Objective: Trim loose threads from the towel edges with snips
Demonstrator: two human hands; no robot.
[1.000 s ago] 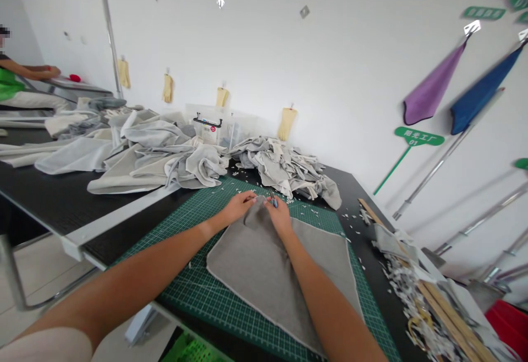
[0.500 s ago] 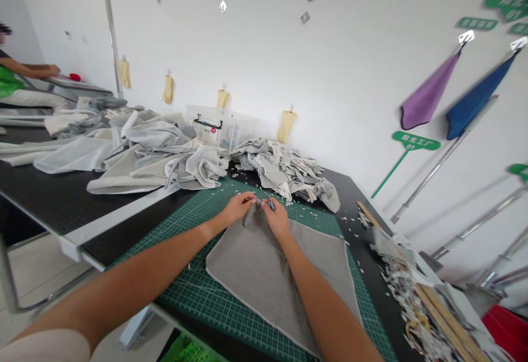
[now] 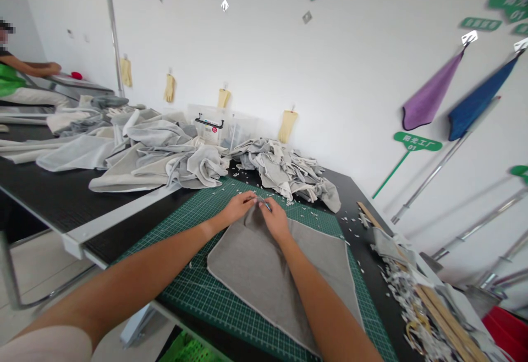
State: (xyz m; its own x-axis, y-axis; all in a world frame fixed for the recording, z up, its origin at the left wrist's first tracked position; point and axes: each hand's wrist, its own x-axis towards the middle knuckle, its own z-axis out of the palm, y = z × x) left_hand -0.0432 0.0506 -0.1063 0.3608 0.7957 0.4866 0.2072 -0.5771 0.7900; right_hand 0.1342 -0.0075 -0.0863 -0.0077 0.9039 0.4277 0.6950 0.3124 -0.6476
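A grey cloth [image 3: 256, 268] lies spread over the green cutting mat [image 3: 181, 290], its far edge lifted and bunched between my hands. My left hand [image 3: 240, 205] pinches that far edge with closed fingertips. Closed around a small cutting tool that looks like thread snips [image 3: 267, 206], my right hand [image 3: 274, 219] sits right beside the left, at the same edge. The tool is mostly hidden by the fingers, and its blades are hard to make out. White scraps dot the mat beyond the hands.
Heaps of grey cloths [image 3: 144, 147] and crumpled cloths [image 3: 280, 166] lie farther back, near a clear plastic box [image 3: 210, 125]. Along the right edge are wooden strips [image 3: 445, 318] and a scrap pile [image 3: 408, 301]. Another person [image 3: 25, 76] sits far left.
The snips have turned in my right hand, from pointing up and away to lying lower along the cloth edge by the left fingertips. The cloth stays in place.
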